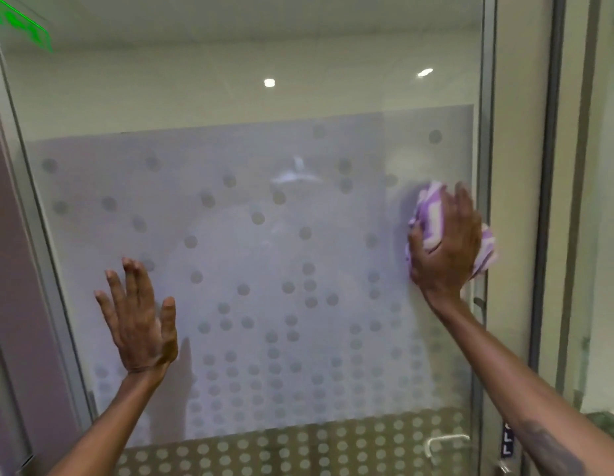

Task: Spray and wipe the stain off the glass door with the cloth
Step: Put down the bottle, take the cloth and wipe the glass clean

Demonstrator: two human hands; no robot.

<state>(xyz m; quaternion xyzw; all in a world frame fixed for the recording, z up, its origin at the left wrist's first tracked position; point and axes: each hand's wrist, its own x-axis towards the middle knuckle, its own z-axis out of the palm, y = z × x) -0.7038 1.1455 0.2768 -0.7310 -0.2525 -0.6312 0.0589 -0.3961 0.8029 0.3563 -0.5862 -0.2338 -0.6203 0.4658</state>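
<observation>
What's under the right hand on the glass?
A bunched purple-and-white cloth, pressed to the glass door by the right hand. Any stain beneath it is covered.

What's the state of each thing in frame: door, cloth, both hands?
glass door: shut as far as the frame edge shows, frosted dotted panel across the lower part
cloth: bunched up, pressed on the glass near the right edge
right hand: gripping the cloth
left hand: open, empty, fingers spread against the glass
door handle: untouched
</observation>
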